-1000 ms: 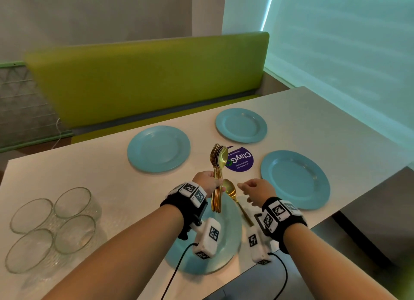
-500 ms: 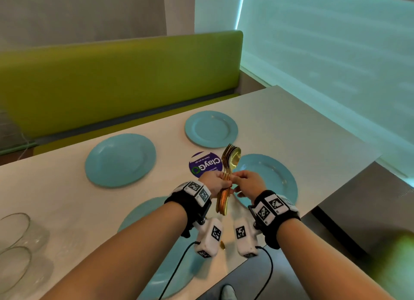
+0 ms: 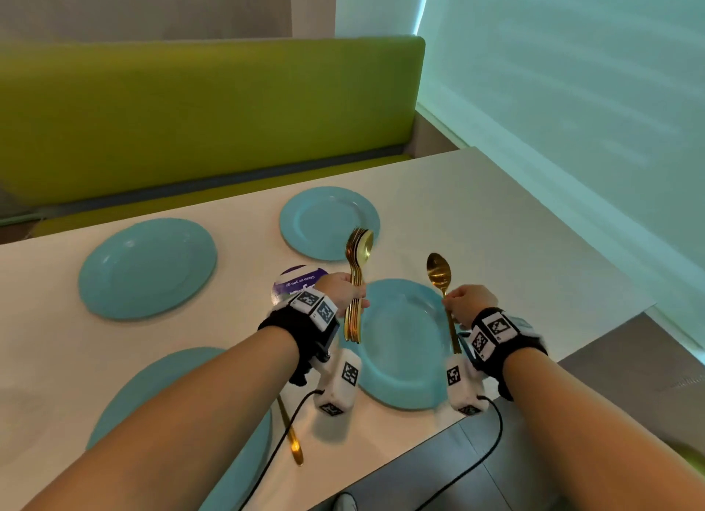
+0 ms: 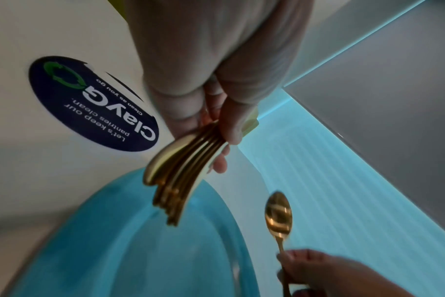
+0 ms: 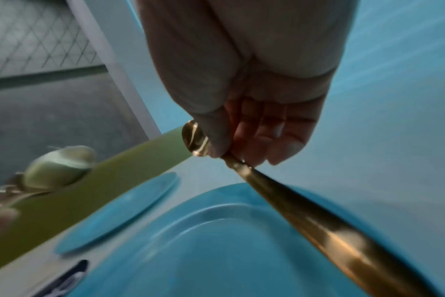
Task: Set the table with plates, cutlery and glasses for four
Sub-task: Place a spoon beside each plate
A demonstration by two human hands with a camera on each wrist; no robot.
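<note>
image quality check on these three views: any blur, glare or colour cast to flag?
Head: mostly sharp, green bench smeared at left, cyan cast from the window blind. Left wrist: cutlery bundle motion-blurred, sticker text legible. Right wrist: soft overall, spoon handle blurred with glare; right hand dim, backlit.

I see a white bench [image 3: 477, 220] carrying four blue plates [image 3: 147, 268], a round purple sticker [image 3: 295, 281] and one gold utensil [image 3: 292, 434].

Head view: high, looks forward and down over the table [image 3: 515, 220].
Left wrist view: close under the palm, faces the near right plate [image 4: 130, 251].
Right wrist view: close, low, faces the bench [image 5: 94, 193].
Shared: the near right plate, in all three views.
</note>
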